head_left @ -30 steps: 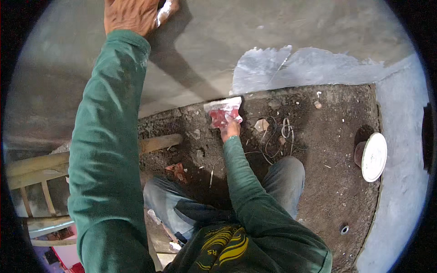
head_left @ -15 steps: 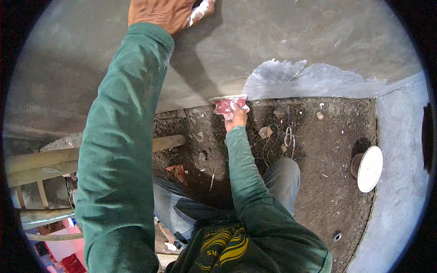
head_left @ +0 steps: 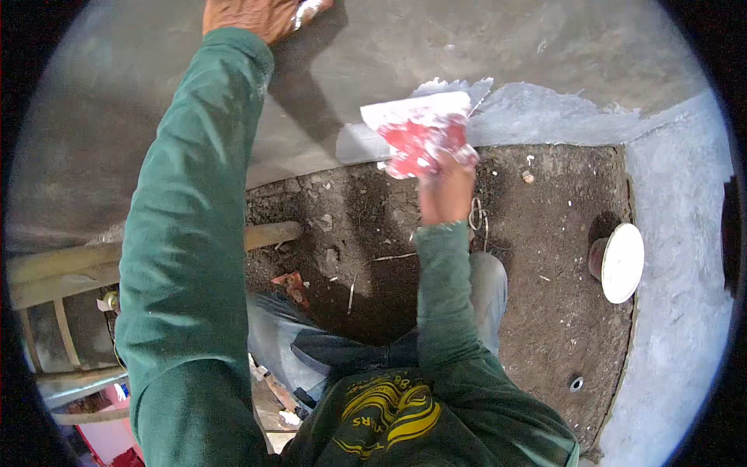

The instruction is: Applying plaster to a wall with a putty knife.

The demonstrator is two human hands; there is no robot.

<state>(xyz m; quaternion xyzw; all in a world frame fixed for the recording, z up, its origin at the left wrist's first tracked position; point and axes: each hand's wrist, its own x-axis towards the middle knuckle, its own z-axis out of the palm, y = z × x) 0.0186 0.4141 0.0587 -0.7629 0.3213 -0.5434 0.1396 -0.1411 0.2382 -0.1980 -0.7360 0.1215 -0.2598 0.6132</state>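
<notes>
My right hand (head_left: 449,191) grips a wide red putty scraper (head_left: 424,140) by its lower part. White filler covers the scraper's broad edge and is smeared over the red. It stands in front of the lower wall, overlapping the pale patch of fresh filler (head_left: 537,117); whether it touches the wall I cannot tell. At the upper edge, my left hand (head_left: 247,17) rests against the grey wall (head_left: 420,43), its thumb side stretched out and coated white. The other fingers of that hand are cut off by the picture's edge.
Rough dark soil (head_left: 537,233) meets the wall's foot. A white round disc on a brown base (head_left: 625,263) stands by the right wall (head_left: 677,218). Bamboo poles (head_left: 66,272) lie at left. A pale looped cord (head_left: 478,214) and a small ring (head_left: 576,383) lie on the ground.
The scraper has come up and away from the wall's foot, its filler-covered face now showing. A new light strip of filler marks the wall where it was. My left hand stays against the wall.
</notes>
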